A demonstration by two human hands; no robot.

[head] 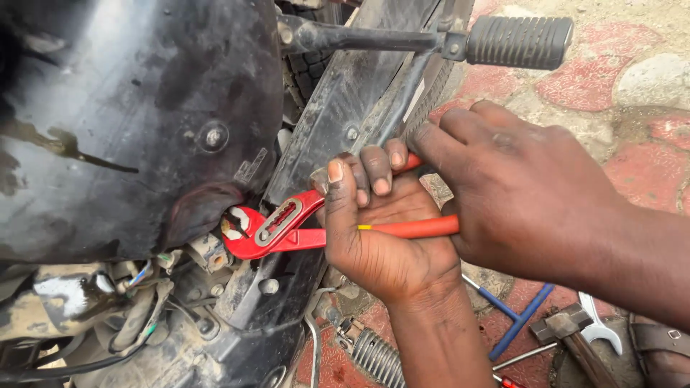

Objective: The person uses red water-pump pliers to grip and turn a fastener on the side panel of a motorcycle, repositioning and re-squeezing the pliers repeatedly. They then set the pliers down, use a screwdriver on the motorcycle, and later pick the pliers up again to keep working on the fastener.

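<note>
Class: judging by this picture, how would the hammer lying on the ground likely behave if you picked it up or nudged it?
The hammer probably feels head-heavy: a blocky metal head on a slimmer wooden handle. It looks rigid, not floppy. Nudged, it would likely slide or pivot rather than roll, since the head is squarish and a spanner lies against it.

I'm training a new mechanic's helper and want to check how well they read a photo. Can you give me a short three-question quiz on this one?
1. True or false: both hands grip the red pliers.
2. Which lies on the ground at lower right? A) a hammer B) a paint can C) a tyre pump
3. Fill in: the pliers' jaws close on a small part just under the black ______.

Key
1. True: the left hand and right hand both wrap the handles.
2. A: the hammer lies beside a spanner and a blue-handled tool.
3. Mudguard, below the ribbed footrest.
</note>
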